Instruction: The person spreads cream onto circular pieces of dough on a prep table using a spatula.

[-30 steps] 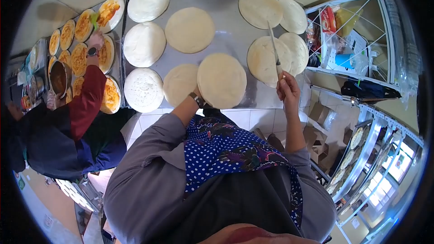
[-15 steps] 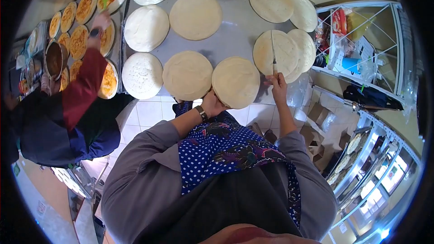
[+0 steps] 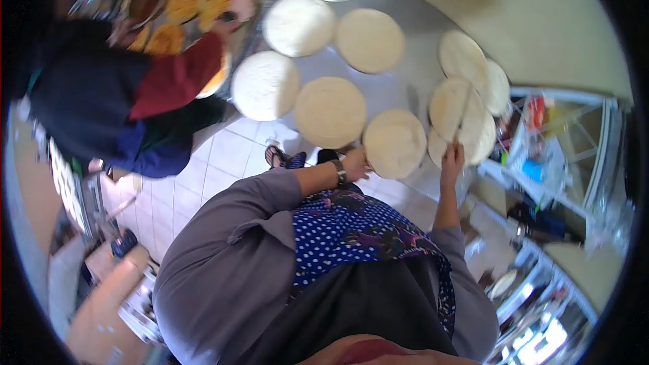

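Several pale dough rounds lie on the metal table (image 3: 412, 71). My right hand (image 3: 453, 159) is closed around the handle of a long knife (image 3: 464, 109), whose blade lies over a dough round (image 3: 447, 103) that overlaps others at the right. At the table's front edge, my left hand (image 3: 355, 164) is beside the nearest dough round (image 3: 395, 144), its fingers bent at the round's left rim. Whether those fingers grip the rim is unclear. Left of it lies another dough round (image 3: 330, 113).
A co-worker in dark clothes with a red sleeve (image 3: 179, 81) reaches over sauce-covered rounds (image 3: 187, 1) at the upper left, near a pot (image 3: 145, 0). A white wire rack (image 3: 574, 105) with packages stands right.
The view has turned, shifting the table up and to the right. My right hand still holds the knife over the dough. The co-worker's arm remains over the sauced rounds.
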Tool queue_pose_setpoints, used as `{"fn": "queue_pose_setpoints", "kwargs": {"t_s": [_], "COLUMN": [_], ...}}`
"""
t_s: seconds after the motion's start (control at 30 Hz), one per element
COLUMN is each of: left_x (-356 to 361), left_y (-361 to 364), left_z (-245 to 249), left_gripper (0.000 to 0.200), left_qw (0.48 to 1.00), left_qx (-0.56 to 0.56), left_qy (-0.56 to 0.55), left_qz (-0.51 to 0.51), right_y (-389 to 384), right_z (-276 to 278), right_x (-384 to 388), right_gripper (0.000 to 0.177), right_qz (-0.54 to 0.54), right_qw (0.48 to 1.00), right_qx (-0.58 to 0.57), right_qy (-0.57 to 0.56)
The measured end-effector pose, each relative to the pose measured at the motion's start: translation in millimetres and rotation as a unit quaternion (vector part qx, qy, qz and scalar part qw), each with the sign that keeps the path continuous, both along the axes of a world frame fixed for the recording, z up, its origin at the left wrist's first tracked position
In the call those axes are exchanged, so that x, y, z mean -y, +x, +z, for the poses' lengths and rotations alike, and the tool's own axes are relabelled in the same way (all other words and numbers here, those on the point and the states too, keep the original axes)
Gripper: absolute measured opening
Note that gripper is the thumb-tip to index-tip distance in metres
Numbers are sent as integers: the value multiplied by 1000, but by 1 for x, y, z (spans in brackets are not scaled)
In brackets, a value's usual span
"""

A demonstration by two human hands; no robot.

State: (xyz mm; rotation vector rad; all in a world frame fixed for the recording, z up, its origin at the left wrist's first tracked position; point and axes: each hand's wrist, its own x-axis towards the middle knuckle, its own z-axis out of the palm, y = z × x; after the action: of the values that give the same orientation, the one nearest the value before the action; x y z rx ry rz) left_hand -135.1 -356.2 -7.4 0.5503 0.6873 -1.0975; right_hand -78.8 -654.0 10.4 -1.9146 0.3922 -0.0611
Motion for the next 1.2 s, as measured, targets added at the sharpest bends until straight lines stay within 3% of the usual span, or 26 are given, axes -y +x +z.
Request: {"fn": "queue_pose_setpoints", "kwargs": {"t_s": [0.03, 0.1, 0.17, 0.2, 0.3, 0.37, 0.43, 0.47, 0.53, 0.6, 0.67, 0.73, 0.87, 0.9, 0.93, 1.0, 1.17, 1.2], "left_x": [4, -10, -38, -61, -125, -179, -243, -272, -332, -378, -420, -448, -478, -482, -483, -485, -503, -510], "left_y": [-9, -13, -10, -14, -34, -62, -108, -137, -199, -266, -336, -410, -525, -546, -563, -590, -634, -644], "left_z": [-23, -19, -1, 19, 34, 33, 24, 22, 36, 0, -19, -22, -25, -27, -27, -26, -24, -29], "left_gripper": [74, 63, 56, 49, 41, 38, 38, 37, 33, 31, 23, 18, 24, 24, 24, 25, 23, 24], "left_qw": [1000, 999, 995, 989, 981, 982, 976, 971, 966, 944, 903, 824, 681, 646, 642, 555, 475, 466], "left_qx": [-13, -41, 51, 120, 181, 176, 201, 210, 142, 90, 12, -38, -54, -63, -64, -93, -117, -104], "left_qy": [16, -9, -59, -55, 9, 46, 85, 108, 183, 229, 186, 189, 192, 181, 182, 156, 100, 101], "left_qz": [0, 18, -57, -68, -75, -42, 17, 45, 118, 217, 387, 533, 704, 739, 742, 812, 867, 873], "right_y": [-4, -14, -25, -29, -48, -60, -79, -86, -107, -133, -156, -185, -240, -253, -266, -293, -344, -354], "right_z": [13, 16, 40, 35, 36, 31, 17, 22, 49, 75, 77, 81, 72, 73, 73, 72, 92, 93], "right_x": [-14, -32, -71, -84, -142, -180, -225, -251, -316, -390, -450, -511, -619, -640, -662, -703, -801, -824], "right_gripper": [15, 15, 14, 25, 25, 20, 9, 7, 11, 13, 16, 19, 25, 23, 22, 17, 19, 19], "right_qz": [-4, 36, 127, 152, 279, 361, 391, 468, 559, 614, 690, 725, 780, 801, 817, 830, 836, 829], "right_qw": [1000, 994, 985, 984, 958, 931, 917, 882, 825, 786, 716, 684, 612, 594, 573, 548, 490, 501], "right_qx": [-12, -14, -16, -23, -42, -50, -77, -52, -63, -35, 23, 37, 128, 60, -10, -62, -222, -225], "right_qy": [25, 98, 114, 91, 55, 3, 33, -3, -45, -63, -105, -77, 21, 39, 58, 80, 103, 105]}}
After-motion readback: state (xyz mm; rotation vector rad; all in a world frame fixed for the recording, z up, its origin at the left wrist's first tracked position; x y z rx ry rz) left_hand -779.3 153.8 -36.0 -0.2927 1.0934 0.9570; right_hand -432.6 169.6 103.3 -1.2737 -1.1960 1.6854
